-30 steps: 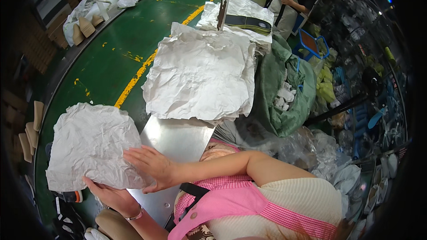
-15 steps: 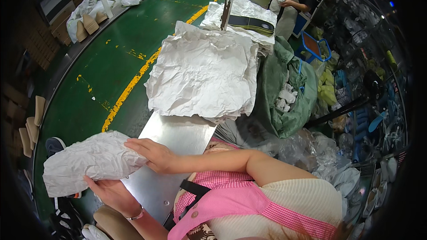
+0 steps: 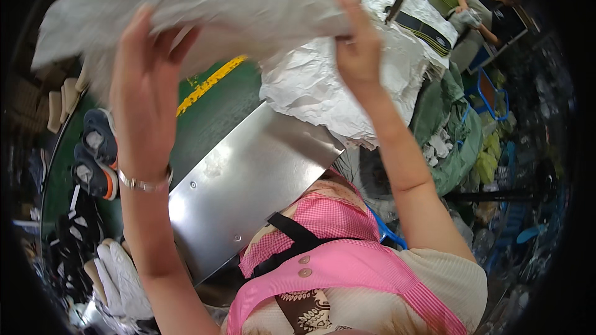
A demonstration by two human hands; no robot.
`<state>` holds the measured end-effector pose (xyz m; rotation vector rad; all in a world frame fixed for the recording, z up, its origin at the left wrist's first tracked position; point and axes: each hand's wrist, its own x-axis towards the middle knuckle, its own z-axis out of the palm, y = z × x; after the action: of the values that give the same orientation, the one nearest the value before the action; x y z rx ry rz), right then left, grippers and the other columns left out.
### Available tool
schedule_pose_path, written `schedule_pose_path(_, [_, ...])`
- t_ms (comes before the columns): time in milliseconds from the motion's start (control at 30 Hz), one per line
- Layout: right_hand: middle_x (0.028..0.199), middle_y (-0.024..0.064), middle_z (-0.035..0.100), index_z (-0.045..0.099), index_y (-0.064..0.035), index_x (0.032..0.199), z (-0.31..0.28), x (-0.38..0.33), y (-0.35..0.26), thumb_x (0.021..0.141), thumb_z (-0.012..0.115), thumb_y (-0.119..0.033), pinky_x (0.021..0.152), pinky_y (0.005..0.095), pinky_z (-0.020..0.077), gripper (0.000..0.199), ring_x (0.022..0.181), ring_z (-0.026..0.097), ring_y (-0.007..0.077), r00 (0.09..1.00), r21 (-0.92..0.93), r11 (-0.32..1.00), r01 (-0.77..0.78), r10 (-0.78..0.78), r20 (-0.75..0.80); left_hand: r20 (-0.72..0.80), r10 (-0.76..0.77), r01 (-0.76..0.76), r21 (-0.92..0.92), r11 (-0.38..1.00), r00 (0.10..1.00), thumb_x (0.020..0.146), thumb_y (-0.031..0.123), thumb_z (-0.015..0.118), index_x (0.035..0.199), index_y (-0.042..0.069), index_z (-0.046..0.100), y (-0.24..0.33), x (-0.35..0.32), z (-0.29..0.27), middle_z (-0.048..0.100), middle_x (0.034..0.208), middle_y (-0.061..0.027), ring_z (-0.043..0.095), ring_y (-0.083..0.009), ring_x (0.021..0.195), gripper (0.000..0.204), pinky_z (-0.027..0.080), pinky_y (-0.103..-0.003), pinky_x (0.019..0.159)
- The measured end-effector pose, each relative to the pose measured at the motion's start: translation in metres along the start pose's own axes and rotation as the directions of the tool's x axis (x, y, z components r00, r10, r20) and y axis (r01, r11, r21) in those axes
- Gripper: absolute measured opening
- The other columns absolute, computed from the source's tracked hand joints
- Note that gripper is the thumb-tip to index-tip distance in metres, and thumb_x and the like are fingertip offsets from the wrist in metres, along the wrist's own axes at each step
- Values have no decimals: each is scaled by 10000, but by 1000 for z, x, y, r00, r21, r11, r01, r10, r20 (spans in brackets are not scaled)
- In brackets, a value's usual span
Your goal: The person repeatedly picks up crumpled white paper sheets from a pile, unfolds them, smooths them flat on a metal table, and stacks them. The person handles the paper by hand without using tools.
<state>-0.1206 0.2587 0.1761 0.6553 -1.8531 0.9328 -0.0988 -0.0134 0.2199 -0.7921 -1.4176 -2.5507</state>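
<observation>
Green floor spreads across the left and far parts of the scene, crossed by a worn yellow line. On it, the bare metal worktop slants from near left to far right, in front of the person's pink apron. A crumpled white paper sheet, curved and slightly blurred, is held up in both hands at the far left, above the floor and clear of the worktop. Right of it, a stack of white paper covers the worktop's far end. Right of the stack stands a green sack with white scraps inside. At the far right is another person in a dark top.

The left hand is at the sheet's near edge, its thumb laid over the paper and its other fingers spread apart beneath; whether they grip cannot be told. The right hand pinches the sheet's right end, thumb below and fingers above. Dark shoes with orange trim sit on the left. Black insoles rest on far paper. A metal bracelet circles the left wrist.
</observation>
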Motion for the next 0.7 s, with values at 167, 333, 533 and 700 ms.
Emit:
schedule_pose_path(167, [1368, 107, 605, 562, -39, 1364, -89, 25, 20, 853, 435, 159, 1083, 350, 408, 563, 1295, 550, 255, 954, -451, 856, 252, -297, -30, 324, -43, 108, -187, 976, 945, 1053, 250, 437, 1193, 6, 606, -23, 53, 47, 669, 1187, -164, 583, -299, 1212, 328, 410, -540, 1109])
schedule_pose_path(333, [1330, 126, 613, 595, -53, 1332, -147, -3, 16, 707, 439, 146, 1081, 407, 408, 674, 1283, 549, 304, 943, -626, 735, 260, -332, 1, 410, -235, 338, -199, 920, 881, 1050, 254, 429, 1247, -2, 587, -76, 59, 81, 647, 1239, -171, 590, -308, 1213, 360, 406, -516, 1113])
schedule_pose_path(533, [1410, 150, 529, 572, -65, 1363, -166, -112, 12, 694, 521, 111, 1107, 417, 366, 694, 1296, 487, 337, 918, -633, 768, -96, 315, 243, 180, -733, 733, 83, 675, 656, 1035, 292, 498, 1204, -95, 565, -172, 18, 69, 673, 1134, -222, 703, -318, 994, 427, 572, -399, 895])
schedule_pose_path(700, [1402, 142, 516, 587, -108, 1335, -162, -159, -1, 784, 767, -189, 1074, 448, 382, 585, 1305, 468, 351, 547, -572, 775, -270, 612, 572, -54, -908, 837, 416, 357, 415, 1003, 286, 525, 1070, -101, 555, -235, -10, 29, 702, 890, -183, 712, -215, 726, 394, 586, -312, 662])
